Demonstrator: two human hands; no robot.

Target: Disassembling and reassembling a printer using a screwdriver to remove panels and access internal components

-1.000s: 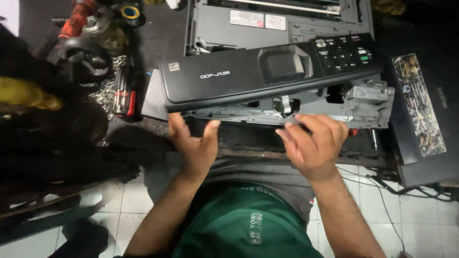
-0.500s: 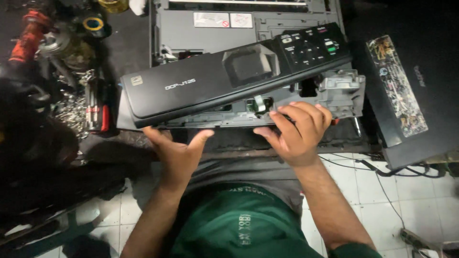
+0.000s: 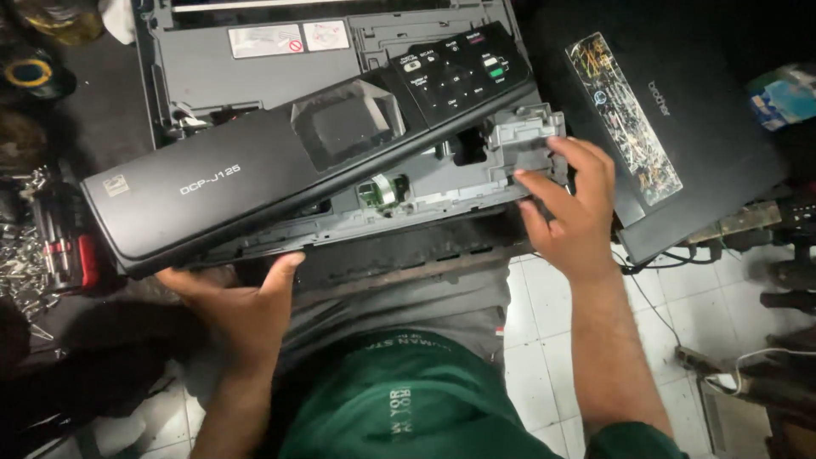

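A long black printer front panel (image 3: pixel 255 178) with a small screen and a keypad at its right end lies tilted across the grey printer body (image 3: pixel 255 59). My left hand (image 3: pixel 238 297) holds the panel's lower left edge from beneath, palm up. My right hand (image 3: pixel 569 204) grips the grey plastic bracket (image 3: pixel 527 144) at the panel's right end, fingers curled over it. The panel's grey underside with a small green part (image 3: pixel 378 189) shows between my hands.
A black scanner lid (image 3: pixel 671 144) lies to the right with cables under it. At the left are a red tool set (image 3: pixel 64 246), loose screws (image 3: pixel 21 272) and a tape roll (image 3: pixel 30 72). White floor tiles (image 3: pixel 544 340) lie below, past my green shirt.
The panel has lifted and tilted, its left end now lower. My right hand slid right to the grey bracket; my left hand moved left under the panel's edge.
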